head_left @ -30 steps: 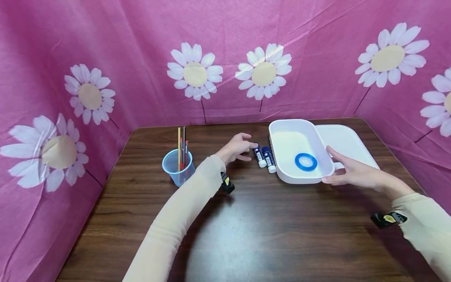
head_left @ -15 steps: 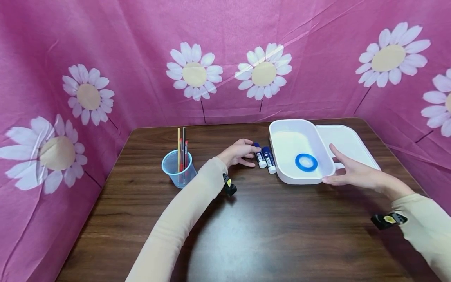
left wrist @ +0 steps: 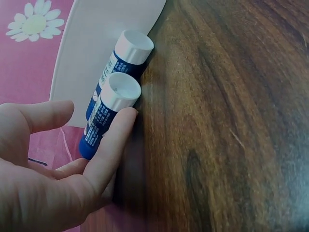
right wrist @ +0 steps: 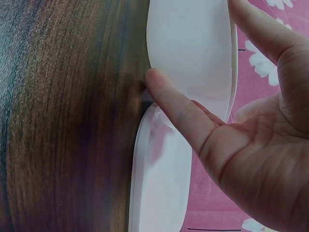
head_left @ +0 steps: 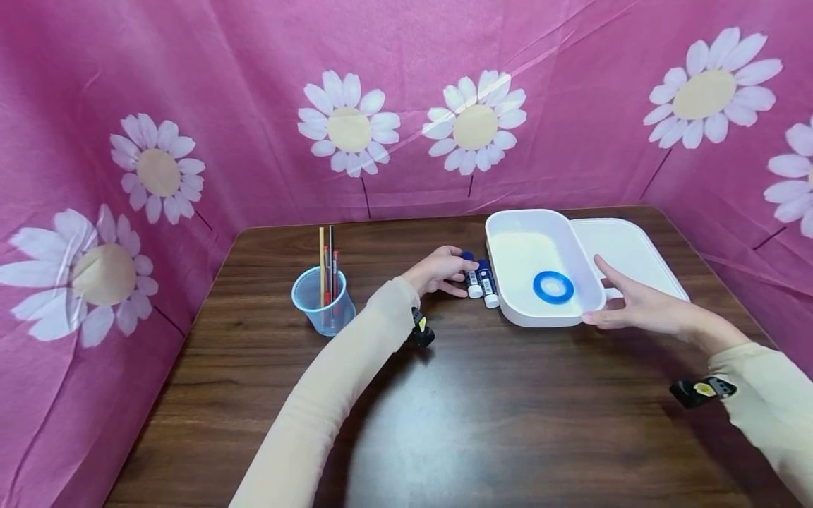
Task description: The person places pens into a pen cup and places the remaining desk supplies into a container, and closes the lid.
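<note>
Two glue sticks with dark blue bodies and white ends lie side by side against the left wall of a white box (head_left: 533,321). My left hand (head_left: 441,271) is at the left glue stick (left wrist: 99,123), a straight finger along its side and the thumb held apart from it in the left wrist view. Beyond it lies the right glue stick (head_left: 487,282). My right hand (head_left: 651,310) is at the box's right side, fingers straight and spread, with fingertips at the wall in the right wrist view. Inside the box lies a blue ring-shaped roll (head_left: 540,288).
A white lid (head_left: 629,254) lies flat to the right of the box, partly behind it. On the left stands a blue mesh pencil cup (head_left: 320,321) with several pencils and pens. A pink flowered cloth (head_left: 406,56) surrounds the back and sides of the wooden table (head_left: 508,423).
My left hand has moved right, its fingers now reaching over the left glue stick. The blue ends of the glue sticks have shifted slightly right. My right hand stays at the box.
</note>
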`<state>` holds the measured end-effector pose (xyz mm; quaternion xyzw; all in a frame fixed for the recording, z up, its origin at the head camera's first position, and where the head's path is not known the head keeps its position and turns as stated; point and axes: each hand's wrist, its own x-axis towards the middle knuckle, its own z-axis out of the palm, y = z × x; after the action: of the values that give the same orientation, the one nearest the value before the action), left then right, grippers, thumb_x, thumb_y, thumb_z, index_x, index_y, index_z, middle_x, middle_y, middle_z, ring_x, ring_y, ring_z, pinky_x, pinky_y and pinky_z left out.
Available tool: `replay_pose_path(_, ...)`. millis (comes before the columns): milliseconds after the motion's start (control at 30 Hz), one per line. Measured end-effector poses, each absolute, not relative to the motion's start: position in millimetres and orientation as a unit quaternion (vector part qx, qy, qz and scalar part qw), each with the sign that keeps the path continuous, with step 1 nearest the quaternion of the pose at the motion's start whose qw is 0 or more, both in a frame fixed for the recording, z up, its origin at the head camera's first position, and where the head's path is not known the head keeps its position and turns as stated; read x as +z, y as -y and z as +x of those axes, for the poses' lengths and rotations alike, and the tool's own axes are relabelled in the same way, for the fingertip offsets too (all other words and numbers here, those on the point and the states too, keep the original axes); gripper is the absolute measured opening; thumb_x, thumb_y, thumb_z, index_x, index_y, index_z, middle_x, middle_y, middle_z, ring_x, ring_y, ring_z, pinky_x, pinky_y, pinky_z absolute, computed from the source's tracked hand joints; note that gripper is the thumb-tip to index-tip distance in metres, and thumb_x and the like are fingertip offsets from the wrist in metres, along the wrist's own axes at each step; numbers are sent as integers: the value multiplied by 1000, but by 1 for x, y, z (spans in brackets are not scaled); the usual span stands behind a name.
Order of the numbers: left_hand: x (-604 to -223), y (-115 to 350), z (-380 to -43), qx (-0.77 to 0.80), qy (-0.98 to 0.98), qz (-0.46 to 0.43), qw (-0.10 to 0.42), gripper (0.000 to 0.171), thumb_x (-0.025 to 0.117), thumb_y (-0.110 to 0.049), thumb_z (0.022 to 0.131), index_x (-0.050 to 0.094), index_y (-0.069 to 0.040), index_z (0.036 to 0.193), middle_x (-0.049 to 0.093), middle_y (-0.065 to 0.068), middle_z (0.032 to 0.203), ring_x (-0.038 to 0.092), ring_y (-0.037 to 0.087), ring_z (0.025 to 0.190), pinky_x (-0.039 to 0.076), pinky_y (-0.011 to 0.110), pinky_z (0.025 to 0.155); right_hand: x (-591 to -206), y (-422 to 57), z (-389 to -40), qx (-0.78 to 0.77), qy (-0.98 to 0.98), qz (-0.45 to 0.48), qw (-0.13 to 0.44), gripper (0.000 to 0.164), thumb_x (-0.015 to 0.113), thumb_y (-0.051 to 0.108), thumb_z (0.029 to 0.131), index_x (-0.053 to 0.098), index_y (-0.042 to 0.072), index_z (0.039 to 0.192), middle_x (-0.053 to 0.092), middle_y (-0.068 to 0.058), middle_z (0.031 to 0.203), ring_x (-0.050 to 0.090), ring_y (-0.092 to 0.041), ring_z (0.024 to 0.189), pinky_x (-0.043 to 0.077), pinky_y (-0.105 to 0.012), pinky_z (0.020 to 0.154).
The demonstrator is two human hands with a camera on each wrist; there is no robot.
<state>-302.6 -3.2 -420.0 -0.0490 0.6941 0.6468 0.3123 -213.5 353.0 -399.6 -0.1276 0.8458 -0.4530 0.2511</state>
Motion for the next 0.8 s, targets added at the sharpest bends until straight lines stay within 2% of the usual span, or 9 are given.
replay_pose_path(133,-420,1,-303,640,-704,-39,304,66,70,-11,96,34,-3,151,50,21,139,51,37,128,61,42,80,-396,-354,-214,-405,-872,-131,243,111,71,26,97,-20,18,159,11,-31,159,54,-40,125,53,-25,85)
replay_pose_path(200,-420,-1,-303,636,-712,-33,295,65,73,-10,94,37,-2,148,52,19,134,54,33,120,61,42,79,-395,-355,-213,-376,-886,-130,238,111,71,32,96,-20,20,160,8,-30,162,48,-45,130,48,-23,86)
replay_pose_path(300,-422,-3,-301,631,-723,-25,280,66,80,-8,88,40,-2,141,54,16,123,57,28,104,61,43,78,-395,-355,-213,-383,-882,-127,242,111,71,31,97,-20,20,159,3,-31,163,44,-51,133,50,-29,89)
replay_pose_path(467,-425,-9,-296,619,-746,-22,246,65,87,0,78,46,-4,130,58,15,111,66,26,92,62,43,74,-399,-354,-212,-414,-868,-129,242,112,72,24,96,-21,18,159,6,-34,159,47,-50,129,55,-27,85)
replay_pose_path(667,-428,-10,-295,621,-748,-32,230,62,86,4,77,50,-8,126,62,14,110,67,26,94,62,42,72,-401,-353,-212,-440,-854,-129,245,113,73,18,96,-21,17,159,12,-36,153,56,-35,121,57,-26,82)
replay_pose_path(800,-429,-6,-297,631,-736,-32,243,63,85,4,78,49,-8,129,63,13,109,67,25,97,62,42,74,-401,-353,-212,-444,-852,-129,244,113,73,17,96,-21,16,159,11,-36,154,57,-35,120,57,-26,82)
